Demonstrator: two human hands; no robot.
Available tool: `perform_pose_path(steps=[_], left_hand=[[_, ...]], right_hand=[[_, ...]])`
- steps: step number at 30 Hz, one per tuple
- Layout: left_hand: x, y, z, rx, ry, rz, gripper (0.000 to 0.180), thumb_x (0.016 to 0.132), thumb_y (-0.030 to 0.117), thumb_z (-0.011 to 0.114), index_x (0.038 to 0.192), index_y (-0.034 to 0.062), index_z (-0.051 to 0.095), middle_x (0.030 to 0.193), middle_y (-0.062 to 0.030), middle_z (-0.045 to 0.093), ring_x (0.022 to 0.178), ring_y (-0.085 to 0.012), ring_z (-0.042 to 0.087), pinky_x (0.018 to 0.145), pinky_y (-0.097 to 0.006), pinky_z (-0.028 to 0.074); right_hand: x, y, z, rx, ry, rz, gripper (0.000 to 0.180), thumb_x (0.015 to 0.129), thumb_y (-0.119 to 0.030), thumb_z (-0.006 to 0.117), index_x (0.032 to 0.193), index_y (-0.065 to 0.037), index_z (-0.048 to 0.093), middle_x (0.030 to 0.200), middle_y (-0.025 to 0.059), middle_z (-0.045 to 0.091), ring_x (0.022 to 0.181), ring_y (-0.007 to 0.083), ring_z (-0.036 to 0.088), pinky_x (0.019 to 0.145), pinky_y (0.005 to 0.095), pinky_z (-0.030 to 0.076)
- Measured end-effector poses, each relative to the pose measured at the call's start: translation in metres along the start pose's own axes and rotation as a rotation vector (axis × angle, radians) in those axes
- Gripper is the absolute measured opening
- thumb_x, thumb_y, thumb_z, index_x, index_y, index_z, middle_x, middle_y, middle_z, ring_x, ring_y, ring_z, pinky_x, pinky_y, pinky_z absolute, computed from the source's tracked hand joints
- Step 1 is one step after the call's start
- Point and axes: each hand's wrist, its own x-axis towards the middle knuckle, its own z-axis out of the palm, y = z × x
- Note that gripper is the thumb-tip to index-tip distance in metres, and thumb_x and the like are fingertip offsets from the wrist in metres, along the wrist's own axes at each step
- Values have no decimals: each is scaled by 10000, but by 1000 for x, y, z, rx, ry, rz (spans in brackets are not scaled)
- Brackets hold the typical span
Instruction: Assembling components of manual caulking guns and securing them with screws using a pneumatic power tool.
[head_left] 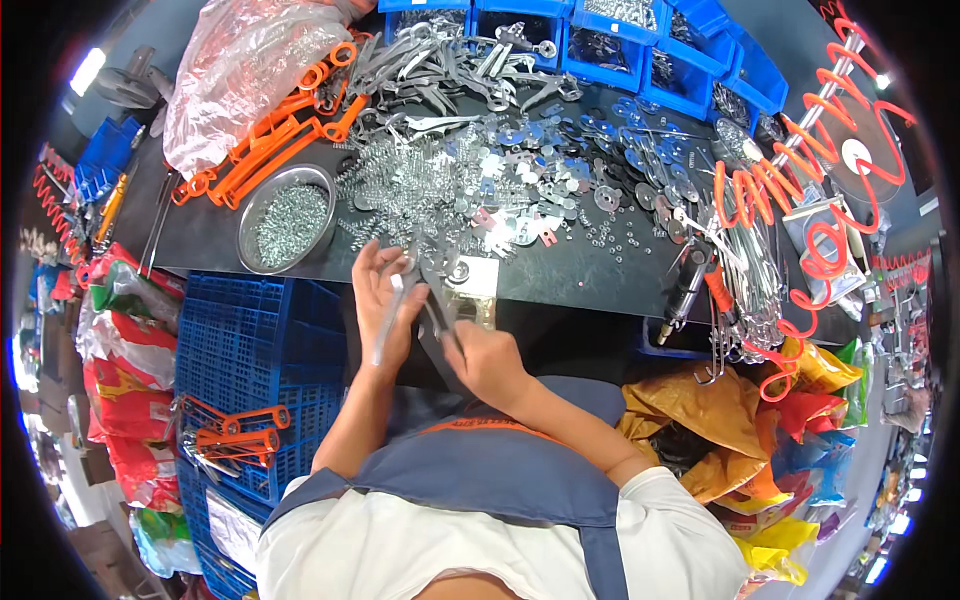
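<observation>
My left hand (382, 305) is closed round a silver metal lever (390, 325), its fingers raised at the front edge of the dark workbench. Beside it, my right hand (490, 365) is closed on a dark-handled tool (436, 308) that looks like pliers. The upper ends of lever and tool meet near the left fingertips, where motion blur hides the detail. Just right of this spot, a small metal fixture (472, 285) with a round part on it sits at the bench edge. Loose springs (400, 185) and small flat metal plates (510, 225) lie beyond my hands.
A steel bowl (243, 225) of small parts stands left, by orange frames (285, 140). Silver levers (430, 75) pile up before blue bins (605, 55). At right hang a coiled red hose (825, 240) and a power screwdriver (685, 285). Blue crates (235, 340) stand below left.
</observation>
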Motion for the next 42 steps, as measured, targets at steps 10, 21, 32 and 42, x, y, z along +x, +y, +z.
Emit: perform_pose_path(steps=[10,21,32,42], left_hand=[[-20,31,-30,-846,-320,-673,770,868,669,324,1439,164,212,1268,-296,458,1035,-388,576,735,-553,538],[-49,71,-15,-558,-509,-694,841,853,624,453,1368,-19,282,1044,-249,593,793,-256,650,397,-234,517],[-50,26,14,-122,-353,-299,508,852,-15,545,1318,-9,343,1307,-135,450,1222,-208,448,1007,-333,367],[-51,34,18,411,-175,-22,265,822,38,647,1072,-13,575,994,-144,651,930,-197,644,809,-297,502]], right_hand=[[39,112,-87,-69,373,251,140,804,-102,631,913,-19,609,781,124,628,641,208,590,611,305,470],[126,186,-112,-608,-16,21,105,686,-53,625,786,-38,652,879,158,635,824,334,613,736,408,487],[38,31,-77,1131,-255,527,120,801,38,568,920,38,586,838,102,636,752,150,623,664,268,515],[22,-3,-35,1054,-13,435,98,798,48,583,876,7,541,819,55,618,711,84,595,617,221,494]])
